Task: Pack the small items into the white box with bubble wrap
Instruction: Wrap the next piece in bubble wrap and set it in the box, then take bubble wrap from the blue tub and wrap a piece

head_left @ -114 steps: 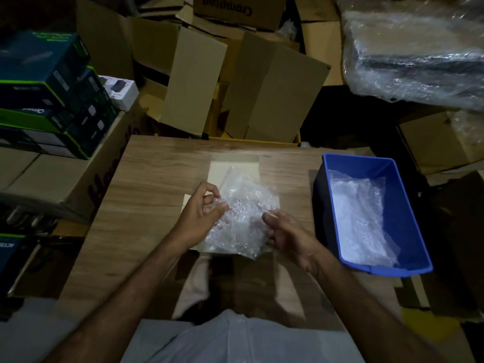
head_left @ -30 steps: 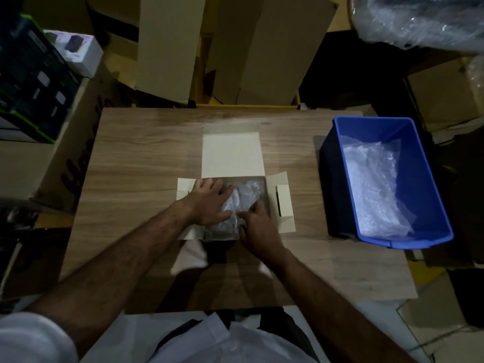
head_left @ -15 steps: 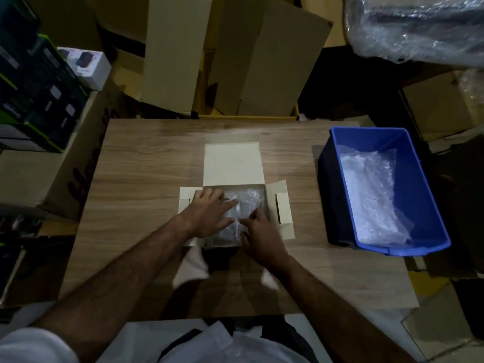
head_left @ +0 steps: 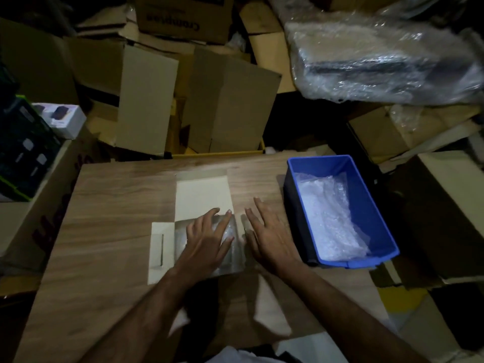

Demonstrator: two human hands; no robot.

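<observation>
Open white box (head_left: 201, 197) near the middle of the wooden table (head_left: 112, 205), lid flap laid back toward the far edge, left side flap (head_left: 160, 248) spread flat with a slot cut in it. Bubble wrap (head_left: 227, 231) inside the tray, pressed down under the left hand (head_left: 207, 238), fingers straight and spread, nothing gripped. Right hand (head_left: 267, 237) flat and open just beside the box, fingers extended over the spot where the right side flap would lie, holding nothing. Likely handling: wrap light, soft and springy, apt to puff back up once released, so best held down with a flat palm while the flaps close; thin card of the box stiff only along its folds, best taken at flap edges rather than mid-panel. Small items themselves not visible, presumably bundled within the wrap; number and kind impossible to tell. Right side flap and near wall of the box hidden by hands and forearms. More bubble wrap (head_left: 330, 218) in the blue bin (head_left: 366, 195) at the right edge of the table, well apart from the box. Dim lighting, surrounding cardboard cartons (head_left: 230, 106) indistinct.
</observation>
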